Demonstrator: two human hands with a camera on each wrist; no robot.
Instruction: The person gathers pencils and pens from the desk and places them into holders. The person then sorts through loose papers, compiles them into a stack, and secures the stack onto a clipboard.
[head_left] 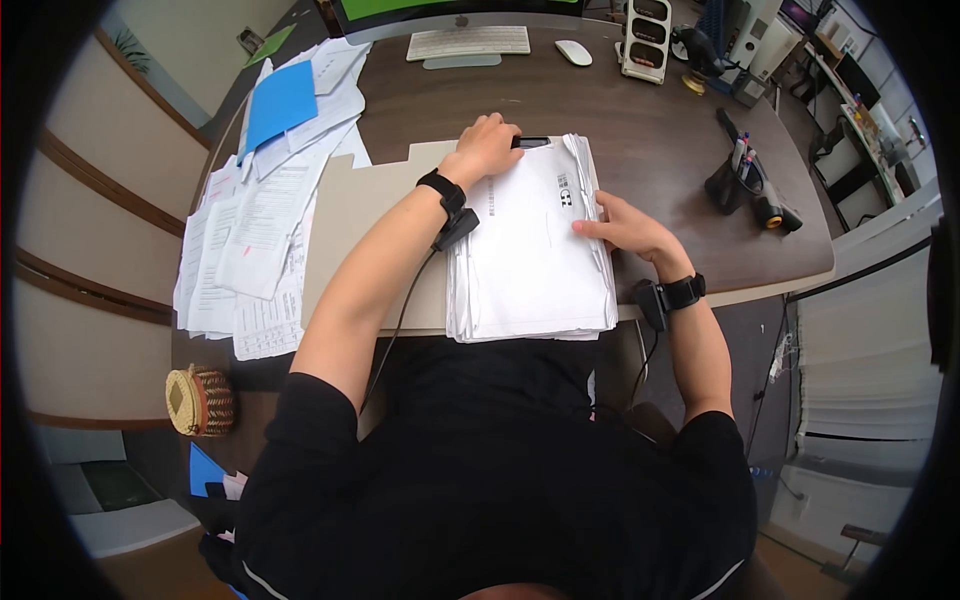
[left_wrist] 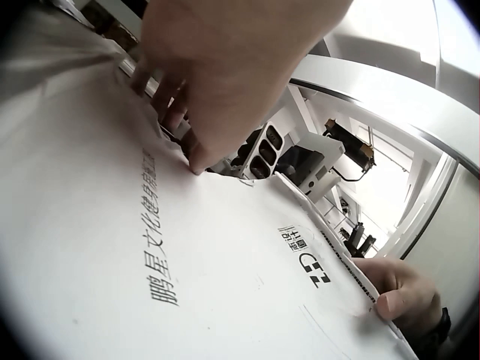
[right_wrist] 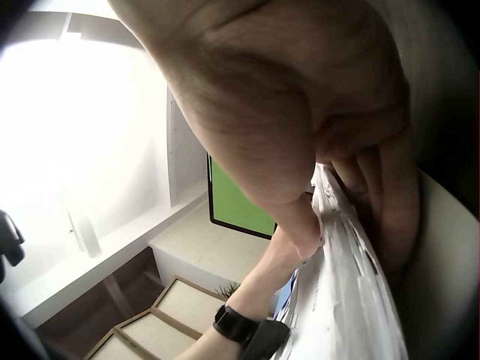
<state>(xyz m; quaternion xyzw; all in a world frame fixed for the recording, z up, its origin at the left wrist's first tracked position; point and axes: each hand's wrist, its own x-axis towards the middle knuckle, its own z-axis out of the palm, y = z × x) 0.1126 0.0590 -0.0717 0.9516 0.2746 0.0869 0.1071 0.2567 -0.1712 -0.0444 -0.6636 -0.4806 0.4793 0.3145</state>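
A thick stack of white papers (head_left: 530,250), with dark printed characters and a logo on its top sheet, lies on a beige open folder (head_left: 375,210) at the desk's front edge. My left hand (head_left: 487,148) is at the top edge of the stack, its fingers bent over that edge beside a black clip (head_left: 533,142). At the right edge, my right hand (head_left: 632,228) holds the stack. Its thumb lies on the top sheet, and the other fingers run down along the uneven side in the right wrist view. Each wrist wears a black strap with a camera.
Loose printed sheets (head_left: 265,225) and a blue folder (head_left: 281,105) spread on the left. A keyboard (head_left: 468,42), mouse (head_left: 573,52) and power strip (head_left: 646,40) stand at the back. A pen holder (head_left: 735,185) is on the right, and a woven basket (head_left: 200,400) lower left.
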